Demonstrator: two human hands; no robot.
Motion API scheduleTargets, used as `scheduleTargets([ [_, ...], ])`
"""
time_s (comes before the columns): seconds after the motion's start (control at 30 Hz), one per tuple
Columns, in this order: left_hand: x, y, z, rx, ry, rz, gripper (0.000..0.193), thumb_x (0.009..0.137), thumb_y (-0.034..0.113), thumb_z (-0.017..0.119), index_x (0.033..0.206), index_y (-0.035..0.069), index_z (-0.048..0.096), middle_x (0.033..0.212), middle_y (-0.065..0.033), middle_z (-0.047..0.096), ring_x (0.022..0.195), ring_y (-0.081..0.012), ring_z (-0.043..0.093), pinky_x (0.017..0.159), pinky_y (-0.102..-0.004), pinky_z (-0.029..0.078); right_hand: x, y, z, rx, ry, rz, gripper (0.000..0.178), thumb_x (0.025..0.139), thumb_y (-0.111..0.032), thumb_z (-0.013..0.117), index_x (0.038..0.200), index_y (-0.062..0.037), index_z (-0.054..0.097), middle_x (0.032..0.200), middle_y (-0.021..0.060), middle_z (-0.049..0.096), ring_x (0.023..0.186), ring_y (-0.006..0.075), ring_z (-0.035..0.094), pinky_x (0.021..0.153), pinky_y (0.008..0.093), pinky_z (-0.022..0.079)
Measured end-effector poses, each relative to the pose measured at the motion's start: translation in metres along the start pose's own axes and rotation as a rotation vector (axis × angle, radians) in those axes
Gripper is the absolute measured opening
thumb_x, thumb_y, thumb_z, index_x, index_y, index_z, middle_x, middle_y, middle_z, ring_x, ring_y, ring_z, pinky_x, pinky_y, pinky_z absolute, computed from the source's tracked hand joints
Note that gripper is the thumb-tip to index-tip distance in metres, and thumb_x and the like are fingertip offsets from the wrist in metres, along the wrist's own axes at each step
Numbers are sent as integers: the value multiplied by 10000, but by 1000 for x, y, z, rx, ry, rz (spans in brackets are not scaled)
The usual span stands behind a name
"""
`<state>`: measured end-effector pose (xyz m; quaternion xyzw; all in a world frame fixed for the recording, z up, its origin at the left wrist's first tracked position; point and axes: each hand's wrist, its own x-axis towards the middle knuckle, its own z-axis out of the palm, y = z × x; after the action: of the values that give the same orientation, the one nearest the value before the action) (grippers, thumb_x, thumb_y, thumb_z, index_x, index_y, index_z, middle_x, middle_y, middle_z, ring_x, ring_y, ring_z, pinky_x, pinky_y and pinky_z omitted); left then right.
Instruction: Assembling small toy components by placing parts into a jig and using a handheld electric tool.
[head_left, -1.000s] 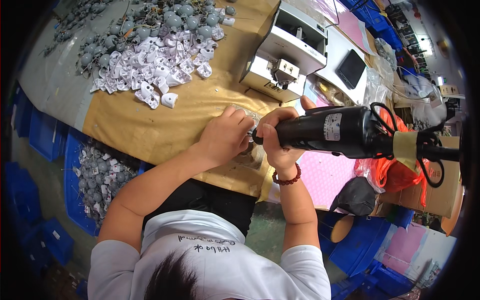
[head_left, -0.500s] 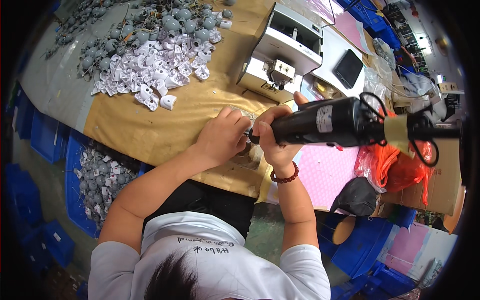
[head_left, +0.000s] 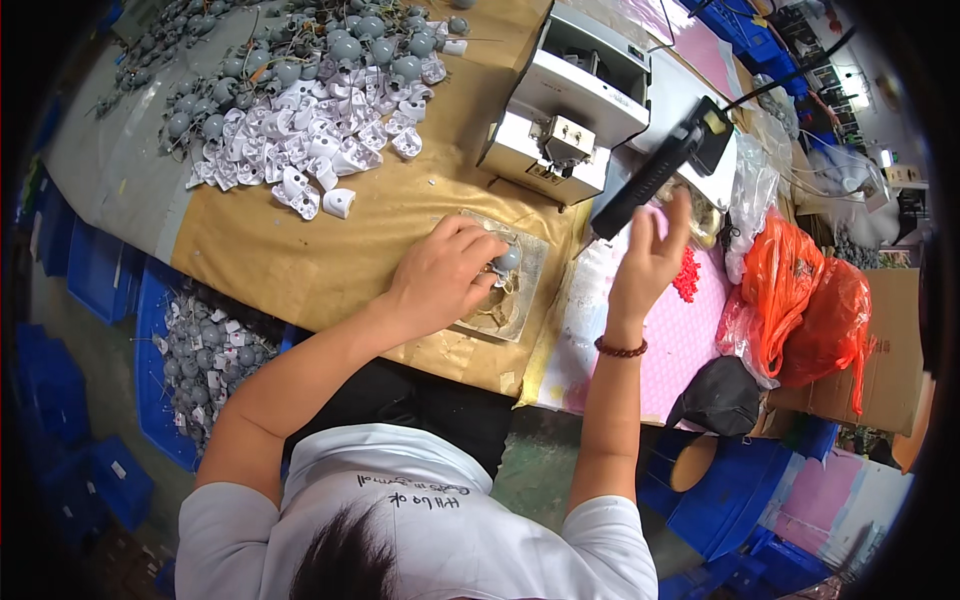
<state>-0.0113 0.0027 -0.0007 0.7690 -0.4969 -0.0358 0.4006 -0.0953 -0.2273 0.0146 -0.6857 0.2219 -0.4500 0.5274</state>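
My left hand (head_left: 445,275) has its fingers curled round a small part with a grey ball (head_left: 507,258), pressing it on a worn flat plate (head_left: 532,270) at the table's near edge. Most of that part lies hidden under the fingers. To the right, my right hand (head_left: 645,268) is raised with its fingers apart and nothing in it. Just beyond those fingers a black electric screwdriver (head_left: 648,182) hangs tilted from its cord, apart from the hand.
White plastic shells (head_left: 300,140) and grey ball parts (head_left: 370,50) are heaped at the far left. A white machine (head_left: 575,105) stands behind the plate. Small red pieces (head_left: 687,275), orange-red bags (head_left: 785,280) and a black pouch (head_left: 718,395) lie right. A blue crate (head_left: 150,400) sits below left.
My right hand has let go of the screwdriver and moved right, its fingers now spread. The screwdriver has swung up and away. My left hand stays over the plate.
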Motion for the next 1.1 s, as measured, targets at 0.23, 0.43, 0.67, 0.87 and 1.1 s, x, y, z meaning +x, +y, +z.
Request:
scheduleTargets([
  [0.23,-2,2,4,27,68,92,296,791,59,719,1079,61,651,1026,-78,642,1038,-281,586,874,-380,505,-53,-2,22,-148,-591,35,134,927,-89,698,1029,-3,691,1014,79,649,893,143,595,766,262,484],
  [0.43,-3,0,-2,-54,28,81,323,776,34,740,1083,59,645,1049,-88,650,962,-297,611,837,-397,511,-40,-12,41,210,-337,337,187,997,-158,638,975,21,688,874,-3,643,802,69,554,734,226,453],
  [0.67,-56,-10,-145,216,-634,-176,252,781,81,684,1026,79,627,971,-130,620,970,-347,591,833,-446,490,-48,-8,-2,113,-673,476,191,1001,-148,619,1060,13,702,944,27,701,800,68,577,769,230,483],
  [0.87,-62,-27,-180,471,-325,-222,229,791,71,646,1018,53,624,1044,-112,617,1060,-341,567,861,-444,481,-55,13,-39,66,-592,567,195,1008,-146,606,1067,19,691,960,37,697,795,71,570,761,226,472],
  [1.1,-31,-94,-109,662,-223,168,313,761,66,610,1072,73,649,1171,-98,611,1136,-301,564,902,-398,487,-66,19,-99,-141,-498,521,170,987,-115,633,1071,22,688,913,14,679,793,66,587,713,221,480],
])
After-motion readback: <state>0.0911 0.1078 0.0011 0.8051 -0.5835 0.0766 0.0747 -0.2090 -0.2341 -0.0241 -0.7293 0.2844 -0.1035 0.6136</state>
